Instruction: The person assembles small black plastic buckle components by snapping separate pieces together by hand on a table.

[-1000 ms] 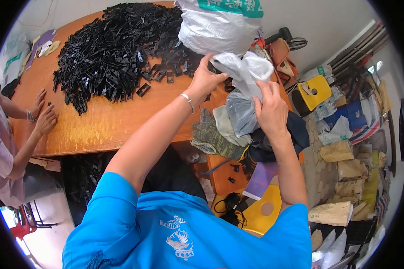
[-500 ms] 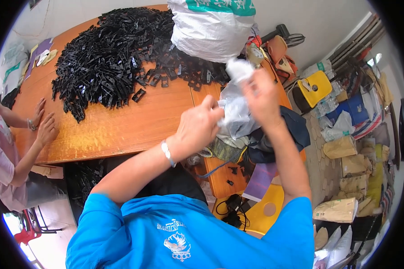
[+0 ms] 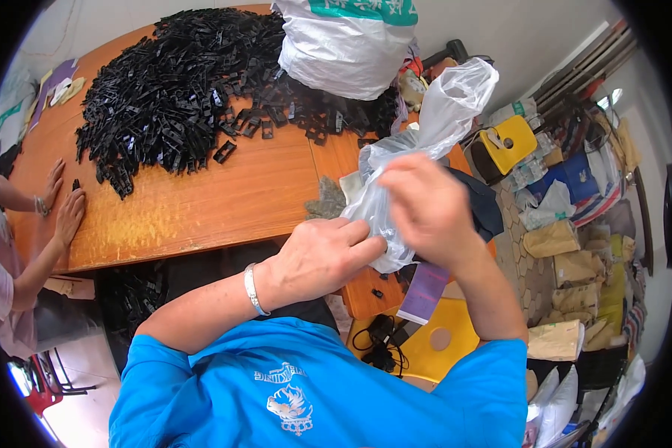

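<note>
A clear plastic bag [image 3: 455, 101] stretches up and away to the right, its top puffed out and its lower part crumpled. My left hand [image 3: 317, 257] is closed on the bag's near edge, thumb and fingers pinching the film. Against the bag's middle is my right hand [image 3: 429, 213], blurred, its fingers curled; whether it grips the film is unclear. Beneath and behind the bag lie a dark cloth [image 3: 474, 205] and a grey knitted glove or cloth [image 3: 327, 200].
A large heap of black plastic clips [image 3: 172, 89] covers the far table [image 3: 201, 224]. A full white woven sack [image 3: 343, 56] stands behind. At left, another person's hands [image 3: 67, 213] rest on the tabletop, near a small black piece. A purple booklet [image 3: 425, 293] and yellow stool [image 3: 444, 328] are close by.
The bag, bunched and blurred before, is now spread out long and puffed at its top. Both my hands have moved down toward me. A small black piece now shows by the other person's hand.
</note>
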Demonstrator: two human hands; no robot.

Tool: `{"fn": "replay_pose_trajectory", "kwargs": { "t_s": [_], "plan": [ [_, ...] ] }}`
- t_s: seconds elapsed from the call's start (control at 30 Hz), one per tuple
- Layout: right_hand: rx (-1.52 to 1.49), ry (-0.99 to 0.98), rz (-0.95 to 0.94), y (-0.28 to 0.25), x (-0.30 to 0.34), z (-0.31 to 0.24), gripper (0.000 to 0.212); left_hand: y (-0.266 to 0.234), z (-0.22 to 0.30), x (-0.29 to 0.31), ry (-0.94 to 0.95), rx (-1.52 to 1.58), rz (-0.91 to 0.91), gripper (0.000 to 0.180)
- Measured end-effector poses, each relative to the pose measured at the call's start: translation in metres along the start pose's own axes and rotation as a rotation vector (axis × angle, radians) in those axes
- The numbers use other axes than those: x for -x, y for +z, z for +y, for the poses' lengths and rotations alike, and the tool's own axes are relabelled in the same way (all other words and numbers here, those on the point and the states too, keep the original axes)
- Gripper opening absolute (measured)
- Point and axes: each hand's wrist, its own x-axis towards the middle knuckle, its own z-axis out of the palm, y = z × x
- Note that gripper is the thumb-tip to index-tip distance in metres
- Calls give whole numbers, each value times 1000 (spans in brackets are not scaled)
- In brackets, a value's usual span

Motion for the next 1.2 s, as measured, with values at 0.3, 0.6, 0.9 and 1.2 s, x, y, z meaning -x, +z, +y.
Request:
{"fn": "replay_pose_trajectory", "kwargs": {
  "t_s": [0.3,0.6,0.9,1.2],
  "plan": [
    [355,243,-382,33,40,132,13,-5,-6,12,-58,-46,16,21],
    [-19,510,-618,-8,28,113,17,-14,-15,7,-85,-74,22,21],
    [687,233,-372,-5,13,100,54,-20,-13,10,-84,-77,23,20],
    [430,260,-452,74,82,244,25,-1,0,8,-66,-15,-3,34]
  ]
}}
